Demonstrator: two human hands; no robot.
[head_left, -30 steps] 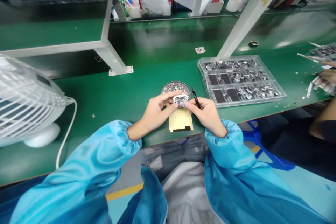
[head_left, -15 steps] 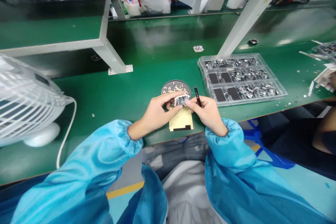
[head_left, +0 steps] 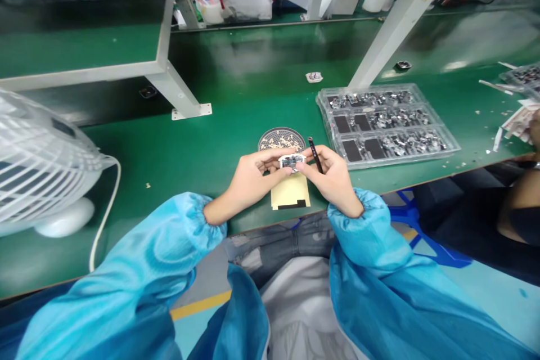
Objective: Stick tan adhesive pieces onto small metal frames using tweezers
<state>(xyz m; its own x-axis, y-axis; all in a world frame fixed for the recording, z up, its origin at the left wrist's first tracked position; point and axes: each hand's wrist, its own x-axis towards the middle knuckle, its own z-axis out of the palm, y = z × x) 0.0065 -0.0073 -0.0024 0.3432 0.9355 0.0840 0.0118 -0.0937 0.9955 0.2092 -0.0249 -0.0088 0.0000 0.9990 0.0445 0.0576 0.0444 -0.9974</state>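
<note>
My left hand (head_left: 248, 180) pinches a small white and silver part (head_left: 292, 162) between thumb and fingers. My right hand (head_left: 333, 177) presses its fingertips on the same part from the right and also grips a black tweezer (head_left: 315, 154) that sticks up and away from me. Both hands hover over a yellow sheet with a black strip (head_left: 290, 194) near the bench's front edge. Just beyond them lies a round grey dish (head_left: 276, 139) of tiny pieces. Blue sleeves cover both forearms.
A clear plastic tray (head_left: 386, 125) of small metal parts lies to the right on the green bench (head_left: 202, 146). A white fan (head_left: 42, 163) with its cable stands at the left. White frame legs (head_left: 177, 93) rise behind. Another person's hand and arm (head_left: 523, 191) are at the far right.
The hands have stayed together on the part, turning it slightly. The tweezer tilted a little. The view drifted slightly.
</note>
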